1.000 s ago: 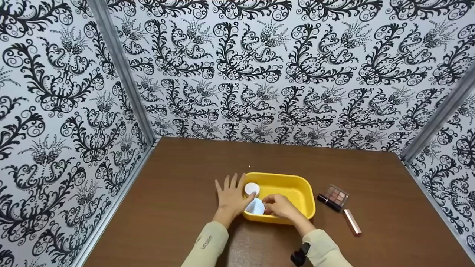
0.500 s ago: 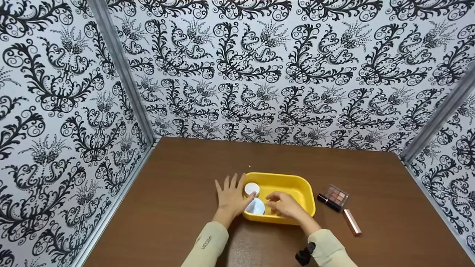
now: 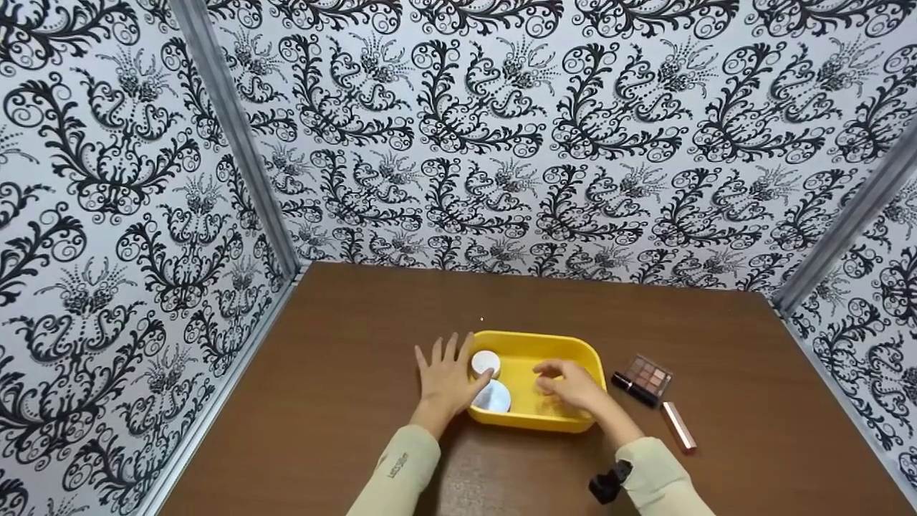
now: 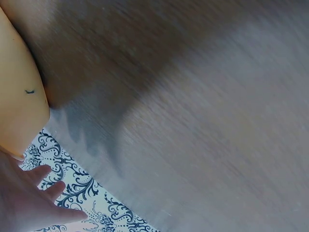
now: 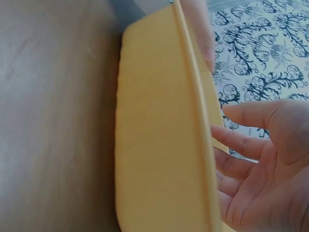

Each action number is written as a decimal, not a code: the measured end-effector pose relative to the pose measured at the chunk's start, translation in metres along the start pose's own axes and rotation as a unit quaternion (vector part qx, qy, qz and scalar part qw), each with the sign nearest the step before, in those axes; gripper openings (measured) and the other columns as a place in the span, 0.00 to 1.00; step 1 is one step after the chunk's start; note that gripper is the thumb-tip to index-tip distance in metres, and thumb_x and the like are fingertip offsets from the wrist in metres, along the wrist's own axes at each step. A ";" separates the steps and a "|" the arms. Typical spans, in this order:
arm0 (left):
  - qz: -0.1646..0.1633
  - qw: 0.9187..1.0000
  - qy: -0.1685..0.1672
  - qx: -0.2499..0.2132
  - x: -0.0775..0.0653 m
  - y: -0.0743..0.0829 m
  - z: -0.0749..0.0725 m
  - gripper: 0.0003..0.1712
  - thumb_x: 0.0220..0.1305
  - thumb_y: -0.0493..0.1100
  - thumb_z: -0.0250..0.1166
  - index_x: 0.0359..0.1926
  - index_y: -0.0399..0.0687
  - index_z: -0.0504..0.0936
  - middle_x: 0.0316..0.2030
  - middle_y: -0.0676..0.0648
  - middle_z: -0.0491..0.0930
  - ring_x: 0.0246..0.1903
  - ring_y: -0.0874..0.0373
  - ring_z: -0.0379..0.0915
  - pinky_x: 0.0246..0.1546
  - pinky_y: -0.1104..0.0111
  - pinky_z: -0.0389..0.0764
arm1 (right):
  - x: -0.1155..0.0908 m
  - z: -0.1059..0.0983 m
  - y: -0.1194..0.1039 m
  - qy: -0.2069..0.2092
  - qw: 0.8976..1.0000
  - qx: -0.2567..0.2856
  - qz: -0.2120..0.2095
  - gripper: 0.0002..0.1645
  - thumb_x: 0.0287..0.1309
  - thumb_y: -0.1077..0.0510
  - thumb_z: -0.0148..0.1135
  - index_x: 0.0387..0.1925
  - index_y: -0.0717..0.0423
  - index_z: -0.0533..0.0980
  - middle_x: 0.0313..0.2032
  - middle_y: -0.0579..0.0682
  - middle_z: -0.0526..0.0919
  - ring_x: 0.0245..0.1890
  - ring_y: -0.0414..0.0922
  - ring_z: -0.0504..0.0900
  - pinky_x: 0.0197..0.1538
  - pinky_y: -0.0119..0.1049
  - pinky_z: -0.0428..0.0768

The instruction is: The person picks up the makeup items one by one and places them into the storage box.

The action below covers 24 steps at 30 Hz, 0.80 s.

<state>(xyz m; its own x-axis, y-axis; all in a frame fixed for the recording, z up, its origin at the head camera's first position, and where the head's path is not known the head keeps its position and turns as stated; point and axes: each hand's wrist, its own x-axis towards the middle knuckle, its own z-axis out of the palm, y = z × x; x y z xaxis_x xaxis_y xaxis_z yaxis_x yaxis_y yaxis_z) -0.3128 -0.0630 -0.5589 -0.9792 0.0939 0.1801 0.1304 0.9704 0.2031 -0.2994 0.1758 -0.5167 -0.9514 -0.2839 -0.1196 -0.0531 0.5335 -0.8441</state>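
A yellow plastic tub (image 3: 534, 424) stands on the brown table, with two round white-topped containers in its left end. The smaller white lid (image 3: 486, 363) lies at the back, and the larger pale-blue-white one (image 3: 494, 396) at the front, partly covered by a thumb. My left hand (image 3: 445, 380) rests spread against the tub's left rim, its thumb reaching inside. Over the tub's right half hovers my right hand (image 3: 573, 385), fingers loosely bent and holding nothing. In the right wrist view, the right fingers (image 5: 241, 142) reach over the rim of the tub.
To the right of the tub lie an eyeshadow palette (image 3: 650, 373), a black tube (image 3: 635, 390) across its edge, and a rose-gold lipstick-like tube (image 3: 679, 428). Patterned walls (image 3: 501, 143) enclose the table (image 3: 358, 344) at the back and sides.
My right hand has let go of the larger round container and moved right, away from it, within the tub. The left hand has stayed at the left rim.
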 end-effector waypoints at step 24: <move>0.003 1.000 0.007 0.019 0.001 -0.001 0.002 0.47 0.63 0.78 0.46 0.78 0.64 0.56 0.77 0.46 0.58 0.77 0.41 0.47 0.71 0.30 0.41 | -0.013 -0.079 0.019 0.107 0.994 -0.021 -0.004 0.18 0.67 0.61 0.60 0.54 0.70 0.77 0.45 0.67 0.84 0.39 0.48 0.86 0.42 0.41 0.88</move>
<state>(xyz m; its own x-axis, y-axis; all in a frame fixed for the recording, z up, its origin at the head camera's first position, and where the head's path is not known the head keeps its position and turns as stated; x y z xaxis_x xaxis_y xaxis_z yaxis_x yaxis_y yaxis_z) -0.3140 -0.0630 -0.5605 -0.9763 0.0965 0.1937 0.1295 0.9776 0.1657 -0.3119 0.2529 -0.4897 -0.9934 -0.1147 0.0047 -0.0693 0.5661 -0.8214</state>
